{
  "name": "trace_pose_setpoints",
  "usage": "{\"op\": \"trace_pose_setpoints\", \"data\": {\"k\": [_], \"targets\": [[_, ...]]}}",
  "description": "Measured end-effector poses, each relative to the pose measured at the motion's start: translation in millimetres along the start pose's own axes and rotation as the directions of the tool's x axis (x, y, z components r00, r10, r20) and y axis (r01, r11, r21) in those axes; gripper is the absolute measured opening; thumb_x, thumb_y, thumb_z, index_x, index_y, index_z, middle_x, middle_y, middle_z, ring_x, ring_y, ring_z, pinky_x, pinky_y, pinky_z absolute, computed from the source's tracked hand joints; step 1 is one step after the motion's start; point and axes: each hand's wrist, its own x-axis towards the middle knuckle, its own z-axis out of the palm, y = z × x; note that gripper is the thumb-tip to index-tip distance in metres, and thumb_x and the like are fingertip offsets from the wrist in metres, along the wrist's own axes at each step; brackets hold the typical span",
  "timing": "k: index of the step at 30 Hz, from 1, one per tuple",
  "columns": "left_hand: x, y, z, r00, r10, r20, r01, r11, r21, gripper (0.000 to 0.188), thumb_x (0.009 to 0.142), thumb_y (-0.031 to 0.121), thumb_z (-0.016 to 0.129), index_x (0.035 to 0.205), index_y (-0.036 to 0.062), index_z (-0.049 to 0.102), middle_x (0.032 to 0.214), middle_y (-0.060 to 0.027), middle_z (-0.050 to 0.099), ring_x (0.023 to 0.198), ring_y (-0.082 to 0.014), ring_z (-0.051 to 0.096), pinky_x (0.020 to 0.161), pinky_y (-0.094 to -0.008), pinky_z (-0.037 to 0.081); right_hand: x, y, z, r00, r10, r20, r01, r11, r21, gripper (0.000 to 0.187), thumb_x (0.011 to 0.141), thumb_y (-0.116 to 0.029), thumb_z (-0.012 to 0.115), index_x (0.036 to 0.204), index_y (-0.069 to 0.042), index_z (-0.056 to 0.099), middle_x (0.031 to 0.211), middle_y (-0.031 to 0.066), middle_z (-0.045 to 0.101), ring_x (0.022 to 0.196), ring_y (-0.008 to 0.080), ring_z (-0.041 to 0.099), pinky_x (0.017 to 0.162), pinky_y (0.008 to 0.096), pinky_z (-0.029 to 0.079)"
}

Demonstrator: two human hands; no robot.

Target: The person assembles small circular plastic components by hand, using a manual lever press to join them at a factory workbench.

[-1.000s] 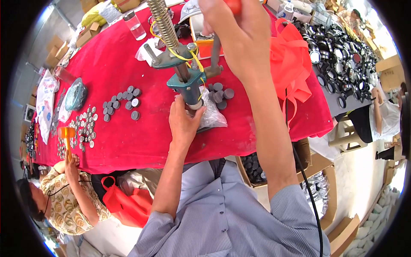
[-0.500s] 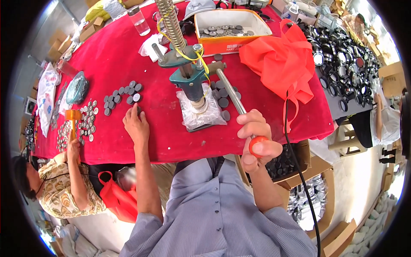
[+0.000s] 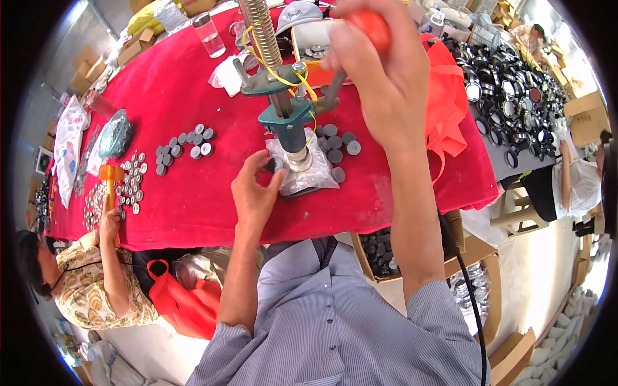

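A table draped in red cloth fills the upper middle of the view. At its right end lies a bunched orange cloth, and past that a grey surface carries a heap of dark round parts. Near the table's front edge stands a teal press, with a coiled spring rising from its top and a clear plastic sheet under its base.

The right hand is raised above the press, fingers wrapped tight around the orange knob of the press lever. The left hand rests at the foot of the press, fingertips drawn together against the base just beside the die; what they pinch is too small to tell.

Grey discs lie scattered just right of the press, and another cluster of discs lies well to its left. Behind the press sits an orange-rimmed tray. A glass jar stands near the far edge.

At the table's left end another person's hand grips an orange tool among small shiny discs.
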Motion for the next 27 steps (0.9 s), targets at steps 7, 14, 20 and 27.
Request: {"op": "trace_pose_setpoints", "data": {"k": [7, 14, 20, 27], "targets": [[12, 6, 31, 0.997, 0.051, 0.054, -0.052, 0.999, 0.011, 0.061, 0.076, 0.010, 0.088, 0.129, 0.0047, 0.059, 0.104, -0.0130, 0.073, 0.089, -0.0264, 0.069, 0.077, -0.0399, 0.056, 40, 21, 14, 0.995, -0.090, -0.052, 0.092, 0.995, 0.027, 0.013, 0.100, -0.014, 0.063, 0.107, -0.005, 0.059, 0.080, 0.0006, 0.057, 0.068, 0.0056, 0.053, 0.060, 0.0229, 0.043], [11, 6, 36, 0.997, 0.076, 0.028, -0.077, 0.996, 0.037, 0.064, 0.073, 0.012, 0.090, 0.129, 0.0033, 0.059, 0.105, -0.0114, 0.072, 0.088, -0.0271, 0.065, 0.078, -0.0416, 0.056, -7, 12, 6, 0.996, -0.063, -0.070, 0.066, 0.997, 0.047, 0.024, 0.101, -0.010, 0.060, 0.122, 0.001, 0.056, 0.089, 0.0075, 0.062, 0.073, 0.0132, 0.063, 0.070, 0.0283, 0.053], [7, 4, 30, 0.997, 0.075, 0.017, -0.074, 0.996, -0.042, 0.070, 0.072, 0.011, 0.092, 0.132, 0.0027, 0.058, 0.112, -0.0123, 0.072, 0.088, -0.0239, 0.067, 0.080, -0.0365, 0.056, -86, 20, -12, 0.951, -0.308, -0.040, 0.307, 0.951, -0.029, 0.023, 0.099, -0.027, 0.062, 0.115, -0.012, 0.054, 0.083, 0.0093, 0.062, 0.074, 0.0259, 0.067, 0.079, 0.0469, 0.047], [4, 5, 29, 1.000, -0.011, 0.019, 0.012, 0.998, -0.063, 0.073, 0.071, 0.009, 0.091, 0.135, 0.0026, 0.056, 0.113, -0.0130, 0.072, 0.093, -0.0233, 0.068, 0.082, -0.0353, 0.055, -178, 25, -9, 0.974, -0.220, -0.054, 0.218, 0.975, -0.043, 0.033, 0.099, -0.030, 0.064, 0.120, -0.022, 0.042, 0.100, 0.0129, 0.064, 0.101, 0.0366, 0.066, 0.091, 0.0559, 0.041]]}}
